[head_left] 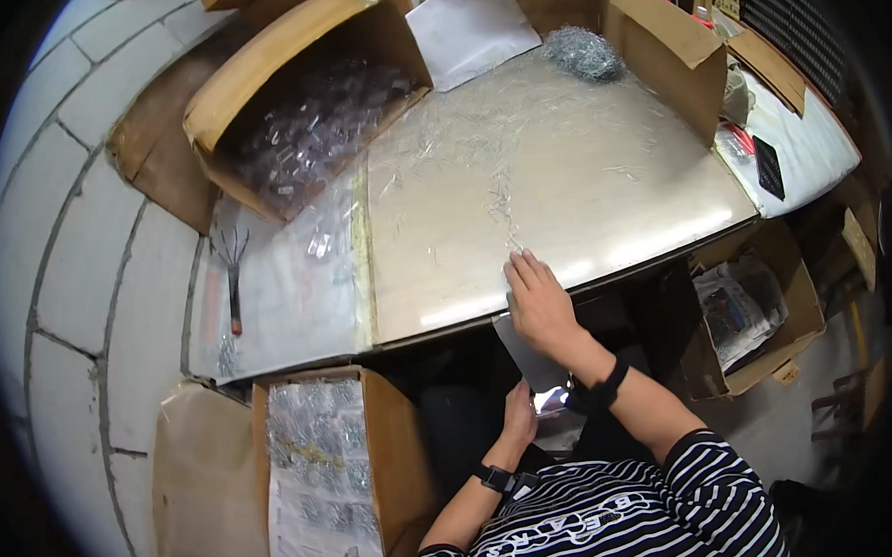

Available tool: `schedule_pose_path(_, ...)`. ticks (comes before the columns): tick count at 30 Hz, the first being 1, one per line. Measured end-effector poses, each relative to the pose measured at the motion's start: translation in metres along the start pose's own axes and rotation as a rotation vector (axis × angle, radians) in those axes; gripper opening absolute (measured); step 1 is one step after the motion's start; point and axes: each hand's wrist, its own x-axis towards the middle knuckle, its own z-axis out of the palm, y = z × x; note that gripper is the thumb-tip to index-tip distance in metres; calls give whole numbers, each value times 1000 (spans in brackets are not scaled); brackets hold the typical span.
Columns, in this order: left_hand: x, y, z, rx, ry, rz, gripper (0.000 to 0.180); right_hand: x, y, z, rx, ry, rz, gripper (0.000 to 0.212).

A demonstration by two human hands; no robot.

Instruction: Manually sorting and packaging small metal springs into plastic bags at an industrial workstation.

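Note:
At the table's front edge my right hand lies with its fingers stretched out, palm down. Its fingertips touch the near end of a trail of thin, shiny wire-like pieces on the beige tabletop. Lower down, close to my body, my left hand is closed at the edge of a smooth grey sheet-like piece with a bright reflective lower end. My right wrist partly covers that piece, so its full shape is hidden. A tangled heap of the thin shiny pieces sits at the back of the table.
A tipped cardboard box with clear plastic pieces stands back left. A claw-shaped tool lies at the left. Another box holds bagged clear pieces. A box is below right; a black phone-like object lies far right.

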Motion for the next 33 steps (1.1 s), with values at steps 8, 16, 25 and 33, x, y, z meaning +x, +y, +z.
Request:
schedule_pose_path(8,0,6,2,-65,13,26,33,-45,-23,-76,178,-116,-71,39)
schedule_pose_path(16,4,-1,-1,-69,-89,6,40,33,25,-37,365,-222,28,38)
schedule_pose_path(25,10,-6,-8,-130,-45,70,37,-108,-12,-52,262,-354,-180,43)
schedule_pose_path(33,-14,-5,-25,7,-109,-55,43,-134,-12,-56,455,-421,-91,33)
